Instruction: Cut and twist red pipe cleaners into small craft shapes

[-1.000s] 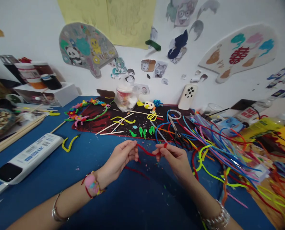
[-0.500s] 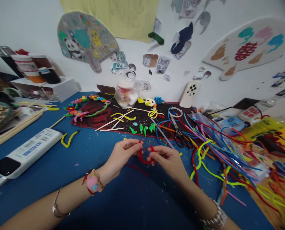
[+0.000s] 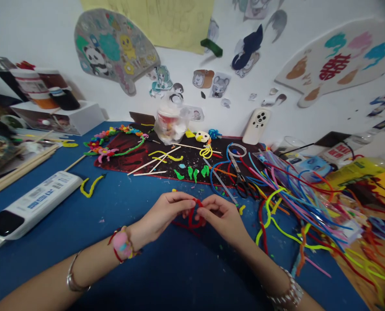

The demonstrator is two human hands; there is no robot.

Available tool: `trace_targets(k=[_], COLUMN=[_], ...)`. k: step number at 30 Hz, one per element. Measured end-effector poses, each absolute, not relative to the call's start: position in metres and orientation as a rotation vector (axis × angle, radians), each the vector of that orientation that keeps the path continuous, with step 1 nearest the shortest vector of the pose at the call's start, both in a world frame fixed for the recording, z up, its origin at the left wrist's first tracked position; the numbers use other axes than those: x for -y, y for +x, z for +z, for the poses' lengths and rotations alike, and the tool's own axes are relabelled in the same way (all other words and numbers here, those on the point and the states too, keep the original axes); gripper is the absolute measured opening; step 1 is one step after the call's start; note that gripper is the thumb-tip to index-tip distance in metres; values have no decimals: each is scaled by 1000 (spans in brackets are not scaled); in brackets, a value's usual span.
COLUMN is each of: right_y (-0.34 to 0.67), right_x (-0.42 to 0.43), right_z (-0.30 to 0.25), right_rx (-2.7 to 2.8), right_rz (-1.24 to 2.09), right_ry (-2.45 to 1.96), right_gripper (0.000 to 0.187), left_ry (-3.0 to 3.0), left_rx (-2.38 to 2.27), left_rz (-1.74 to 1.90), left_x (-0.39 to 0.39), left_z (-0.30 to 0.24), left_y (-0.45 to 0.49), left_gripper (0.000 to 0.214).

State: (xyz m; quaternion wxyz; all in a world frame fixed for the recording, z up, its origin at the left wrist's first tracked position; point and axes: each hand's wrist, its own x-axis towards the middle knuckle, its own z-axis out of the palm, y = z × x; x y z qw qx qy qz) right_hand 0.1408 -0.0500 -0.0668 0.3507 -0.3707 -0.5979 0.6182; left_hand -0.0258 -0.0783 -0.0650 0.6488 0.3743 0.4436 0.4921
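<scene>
A red pipe cleaner [image 3: 191, 221] hangs as a narrow loop between my two hands, its ends brought together at the top. My left hand [image 3: 166, 212] pinches one end between thumb and fingertips. On the other side my right hand [image 3: 223, 218] pinches the opposite end, the fingertips almost touching those of the left. Beneath them, partly hidden by the hands, another red strand lies on the blue table [image 3: 140, 276]. Just beyond the hands, small green twisted pieces [image 3: 195, 173] rest on a dark mat [image 3: 130, 160].
Scissors [image 3: 242, 183] and a tangle of coloured pipe cleaners [image 3: 296, 207] cover the right side. A white box-shaped device [image 3: 33, 205] lies at left, near a bent yellow piece [image 3: 89, 190]. Thin wooden sticks [image 3: 160, 160] and a flower garland [image 3: 105, 151] sit farther back.
My hands have come closer together, bringing the ends of the red pipe cleaner to meet. Its open curve is now a narrow closed loop.
</scene>
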Motion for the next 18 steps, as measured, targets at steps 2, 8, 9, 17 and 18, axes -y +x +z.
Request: trace_targets(k=[2, 8, 9, 17, 18], right_y=[142, 145, 146, 144, 143], right_x=[49, 45, 44, 47, 47], right_z=[-67, -70, -71, -70, -70], right_rx=[1529, 1470, 1466, 1471, 1473], right_rz=[1641, 1726, 1731, 1755, 1753], right_ry=[-937, -872, -865, -865, -871], right_gripper=[17, 19, 19, 21, 22], left_ry=[735, 651, 646, 943, 1032], left_rx=[-928, -822, -818, -941, -970], left_rz=[1054, 1021, 1019, 1142, 1180], left_x=[76, 72, 72, 74, 75], left_z=[-64, -59, -59, -64, -64], left_y=[-29, -33, -34, -33, -33], left_gripper=[10, 9, 9, 7, 7])
